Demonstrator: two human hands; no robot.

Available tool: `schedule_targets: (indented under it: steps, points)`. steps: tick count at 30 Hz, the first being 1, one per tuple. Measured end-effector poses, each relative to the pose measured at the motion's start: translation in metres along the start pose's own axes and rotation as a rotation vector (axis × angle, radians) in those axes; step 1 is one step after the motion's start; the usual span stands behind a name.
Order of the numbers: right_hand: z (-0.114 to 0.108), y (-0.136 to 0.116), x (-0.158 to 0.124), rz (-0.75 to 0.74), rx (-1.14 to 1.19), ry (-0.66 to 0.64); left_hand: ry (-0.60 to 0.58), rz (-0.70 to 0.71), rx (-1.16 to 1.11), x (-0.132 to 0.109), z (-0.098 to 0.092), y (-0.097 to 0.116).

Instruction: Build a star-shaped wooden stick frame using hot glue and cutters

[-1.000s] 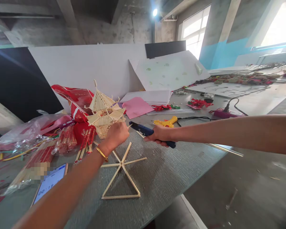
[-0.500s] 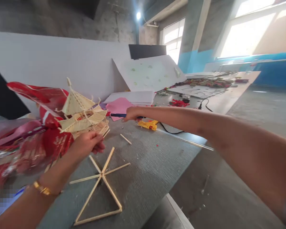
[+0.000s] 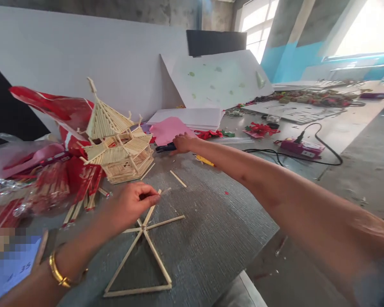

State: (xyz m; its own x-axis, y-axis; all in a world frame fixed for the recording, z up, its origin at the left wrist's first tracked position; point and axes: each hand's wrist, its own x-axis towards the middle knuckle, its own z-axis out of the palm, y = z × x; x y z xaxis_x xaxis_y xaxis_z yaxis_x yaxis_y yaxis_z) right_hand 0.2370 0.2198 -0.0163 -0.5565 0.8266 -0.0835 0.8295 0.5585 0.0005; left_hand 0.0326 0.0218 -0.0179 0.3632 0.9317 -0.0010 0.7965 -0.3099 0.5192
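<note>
A person wearing a gold-coloured bangle (image 3: 58, 273) is working with bare hands at a dark grey, streaky-textured tabletop (image 3: 211, 230). The left hand (image 3: 132, 207) is curling above the far end of a flat, spoked frame of pale wooden sticks (image 3: 153, 251), its thumb and fingertips coming close together beside the tip of one spoke; whether they are pinching anything cannot be told. The frame is lying in the near middle of the table, its sticks radiating from a single hub, with one crosspiece joining the ends of the two nearest spokes.

The right hand (image 3: 184, 143) is resting low with bent fingers over the near end of a dark, slim hand tool (image 3: 166, 147); how firmly it is gripping, or whether it is gripping at all, cannot be told. A yellow glue gun (image 3: 205, 160) is showing partly from behind the right forearm, and a short loose pale stick (image 3: 178, 178) is lying between tool and frame.

A tiered, pagoda-like model of pale sticks (image 3: 118, 140) is standing upright beyond the left hand, with a crumpled red plastic bag (image 3: 54, 106) rising behind it. A pink paper sheet (image 3: 169, 128) is lying just past the tool, and a purple power strip (image 3: 302, 147) is sitting farther right, a black plug standing in it.
</note>
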Motion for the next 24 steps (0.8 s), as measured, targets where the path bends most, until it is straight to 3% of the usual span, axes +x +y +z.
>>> schedule_targets:
  steps: [3, 6, 11, 14, 18, 21, 24]
  points:
    - [-0.009, -0.013, -0.007, 0.041, -0.033, 0.157, -0.075, -0.017, -0.060, -0.004, 0.001, -0.003]
    - [-0.017, -0.037, -0.033, -0.028, 0.003, 0.254, -0.133, -0.053, -0.105, -0.005, 0.003, -0.003]
    - [-0.005, -0.060, -0.099, -0.205, 0.051, 0.205, -0.147, 0.022, -0.170, 0.001, -0.001, 0.004]
    - [0.002, -0.038, -0.119, -0.165, -0.018, 0.172, -0.069, 0.019, -0.157, 0.001, -0.015, 0.008]
    - [-0.008, 0.019, -0.132, -0.072, -0.090, 0.181, 0.051, -0.014, -0.089, -0.014, -0.037, 0.008]
    - [-0.015, 0.051, -0.144, -0.050, -0.112, 0.162, 0.078, -0.037, -0.090, -0.030, -0.044, 0.004]
    - [-0.010, 0.064, -0.151, -0.040, -0.135, 0.226, 0.055, -0.096, -0.106, -0.044, -0.043, -0.005]
